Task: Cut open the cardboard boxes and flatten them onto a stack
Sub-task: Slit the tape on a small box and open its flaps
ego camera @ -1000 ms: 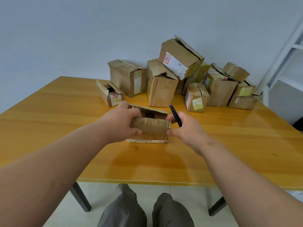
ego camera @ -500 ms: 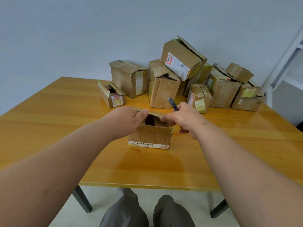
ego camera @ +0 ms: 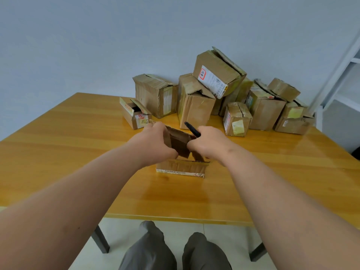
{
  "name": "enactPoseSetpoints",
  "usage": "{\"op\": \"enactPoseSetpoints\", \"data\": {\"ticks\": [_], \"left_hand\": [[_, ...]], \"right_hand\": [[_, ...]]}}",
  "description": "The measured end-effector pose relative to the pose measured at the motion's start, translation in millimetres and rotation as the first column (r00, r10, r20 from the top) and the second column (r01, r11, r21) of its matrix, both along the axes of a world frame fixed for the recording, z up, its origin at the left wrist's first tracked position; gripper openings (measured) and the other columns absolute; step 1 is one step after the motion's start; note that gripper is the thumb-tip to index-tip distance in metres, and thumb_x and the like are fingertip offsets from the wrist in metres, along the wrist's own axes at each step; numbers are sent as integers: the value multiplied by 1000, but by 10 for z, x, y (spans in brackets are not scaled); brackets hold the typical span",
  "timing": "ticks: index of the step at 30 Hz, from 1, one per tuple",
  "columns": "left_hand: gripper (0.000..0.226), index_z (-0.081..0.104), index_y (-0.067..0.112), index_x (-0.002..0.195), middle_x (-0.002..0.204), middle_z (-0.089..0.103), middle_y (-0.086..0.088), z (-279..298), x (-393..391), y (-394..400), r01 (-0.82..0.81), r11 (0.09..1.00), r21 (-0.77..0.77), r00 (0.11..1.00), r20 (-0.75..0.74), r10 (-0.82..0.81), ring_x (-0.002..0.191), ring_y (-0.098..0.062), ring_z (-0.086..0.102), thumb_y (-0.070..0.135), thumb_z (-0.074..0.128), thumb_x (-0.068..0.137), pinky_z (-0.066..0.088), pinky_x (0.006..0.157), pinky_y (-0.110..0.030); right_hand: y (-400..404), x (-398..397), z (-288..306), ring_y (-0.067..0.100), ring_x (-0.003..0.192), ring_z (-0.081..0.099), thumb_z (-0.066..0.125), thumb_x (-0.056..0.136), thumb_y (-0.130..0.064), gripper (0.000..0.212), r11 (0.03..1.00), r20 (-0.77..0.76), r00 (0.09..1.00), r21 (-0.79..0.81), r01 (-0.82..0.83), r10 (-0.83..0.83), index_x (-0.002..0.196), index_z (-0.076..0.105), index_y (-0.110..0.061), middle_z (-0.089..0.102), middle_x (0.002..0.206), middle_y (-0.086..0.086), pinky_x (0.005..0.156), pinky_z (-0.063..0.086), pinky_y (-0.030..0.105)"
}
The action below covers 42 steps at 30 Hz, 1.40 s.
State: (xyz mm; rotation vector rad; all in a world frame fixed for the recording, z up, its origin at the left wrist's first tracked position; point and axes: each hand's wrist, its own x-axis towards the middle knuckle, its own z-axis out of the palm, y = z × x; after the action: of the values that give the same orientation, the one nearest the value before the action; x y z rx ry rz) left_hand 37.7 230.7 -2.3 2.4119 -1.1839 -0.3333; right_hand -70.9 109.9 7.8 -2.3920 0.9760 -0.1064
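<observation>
one small box (ego camera: 181,166) sits on the yellow worktop (ego camera: 78,152), near the front edge and in the middle. it is brown and worn, with a strip of label along its bottom. its top flaps stand up and are pulled open. the left hand (ego camera: 155,142) has its grip curled round the left flap. the right hand (ego camera: 206,142) has its grip tight on a black cutter (ego camera: 191,129) and seems to pinch the right flap too, but that part is hard to see. the cutter tip pokes up and away. at the back of the worktop is a pile (ego camera: 214,94) of about ten more boxes, some leaning on each other. one big box (ego camera: 218,75) with a white label sits tilted on top.
</observation>
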Motion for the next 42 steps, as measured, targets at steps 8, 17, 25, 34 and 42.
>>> {"op": "enactPoseSetpoints", "data": {"ticks": [8, 17, 25, 34, 42], "left_hand": [[100, 23, 24, 139, 132, 35, -10, -143, 111, -41, -380, 918, -118, 869, -387, 310, 114, -36, 48, 31, 90, 65, 59, 64, -44], [64, 26, 25, 125, 109, 53, -13, -171, 218, -17, -370, 920, -129, 837, -475, 270, 92, -31, 63, 18, 72, 81, 59, 55, -38], [57, 46, 25, 138, 121, 59, -25, -195, 321, 171, -582, 755, -304, 305, -941, -143, 93, -43, 70, -11, 44, 93, 59, 72, -53], [41, 52, 20, 133, 120, 61, -11, -527, 416, 459, -410, 907, -98, 733, -626, 264, 95, -29, 67, 36, 59, 96, 58, 79, -42], [57, 25, 40, 153, 163, 8, 13, -704, 221, 297, 252, 887, 386, 940, 120, -319, 149, -14, 15, 14, 37, 103, 21, 117, -31]], "right_hand": [[104, -285, 20, 20, 75, 45, 60, 88, -16, 15, 979, 119, 988, 166, -119, 100, 100, 60, -7, 49, 85, 6, 62, 36, 30], [178, -341, -15, 13, 75, 48, 56, 93, -18, 7, 964, 117, 978, 183, -190, 170, 88, 56, -23, 52, 80, -1, 59, 32, 25], [93, -372, -150, 8, 83, 53, 53, 96, -23, 39, 964, 85, 969, 114, -241, 232, 131, 55, -39, 60, 96, -7, 68, 43, 23], [132, -365, -690, 16, 126, 45, 56, 87, -61, 57, 919, -214, 899, -14, -394, 382, 141, 40, -53, 44, 146, -15, 93, 41, 30], [63, -395, -814, 17, 135, 41, 55, 94, -43, 59, 948, -165, 947, -114, -296, 275, 148, 33, -41, 34, 156, -12, 105, 39, 33]]}}
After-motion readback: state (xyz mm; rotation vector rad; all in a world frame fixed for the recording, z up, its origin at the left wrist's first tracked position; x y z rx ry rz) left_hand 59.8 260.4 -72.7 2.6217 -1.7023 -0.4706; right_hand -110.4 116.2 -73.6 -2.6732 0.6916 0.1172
